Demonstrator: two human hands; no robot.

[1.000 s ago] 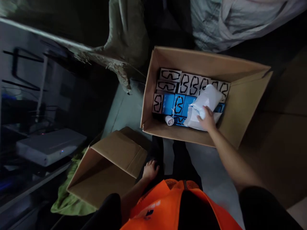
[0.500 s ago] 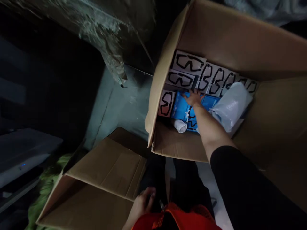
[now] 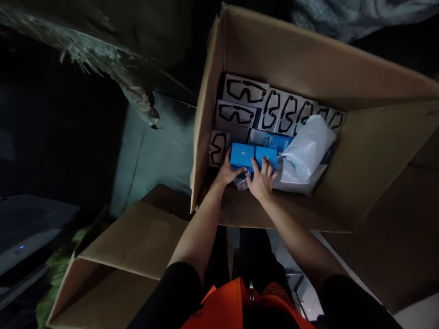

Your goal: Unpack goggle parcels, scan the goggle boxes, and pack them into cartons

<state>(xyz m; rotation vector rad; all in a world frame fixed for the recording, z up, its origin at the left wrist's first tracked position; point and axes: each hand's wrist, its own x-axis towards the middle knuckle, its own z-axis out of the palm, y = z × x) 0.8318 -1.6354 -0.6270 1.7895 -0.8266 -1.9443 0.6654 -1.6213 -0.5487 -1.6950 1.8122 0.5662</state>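
Both of my hands are inside the open cardboard carton [image 3: 291,55], near its front wall. My left hand [image 3: 226,171] grips the lower edge of a blue box [image 3: 242,155]. My right hand [image 3: 261,179] is closed on a second blue box [image 3: 266,156], which sits tight beside the first. Rows of white boxes printed with black safety glasses [image 3: 245,89] fill the back of the carton. A white plastic bag [image 3: 307,148] lies to the right of my right hand. A small white roll [image 3: 240,183] is partly hidden under my hands.
A second open cardboard carton [image 3: 133,242] stands at lower left, over a green cloth [image 3: 56,283]. A grey device [image 3: 24,242] with a blue light sits at far left. Torn sacking [image 3: 103,59] hangs at top left. My orange vest [image 3: 240,306] shows at the bottom.
My left hand has come up from beside my legs into the carton. Both hands now hold the blue boxes, raised from their layer. The view has moved closer to the carton.
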